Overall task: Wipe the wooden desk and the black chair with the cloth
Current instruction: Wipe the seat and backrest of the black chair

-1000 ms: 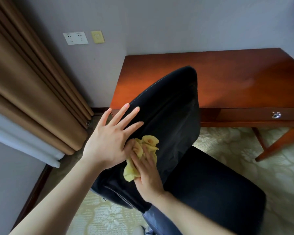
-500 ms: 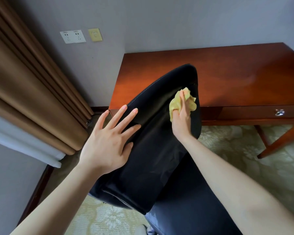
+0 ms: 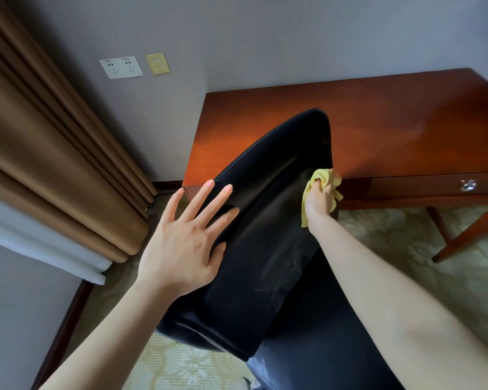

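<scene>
At far left, left hand [image 3: 181, 249] lies flat on the black chair back [image 3: 265, 220], fingers [image 3: 206, 198] spread and straight, bracing it. Right of those fingers, right hand [image 3: 319, 201] grips the bunched yellow cloth [image 3: 321, 175] against its far edge. Step in hand, by my reading: wiping the chair; next calls for a firm stroke back down. Beyond, wooden bench [image 3: 378, 122]; its drawer [image 3: 434, 187] is shut, contents hidden.
</scene>
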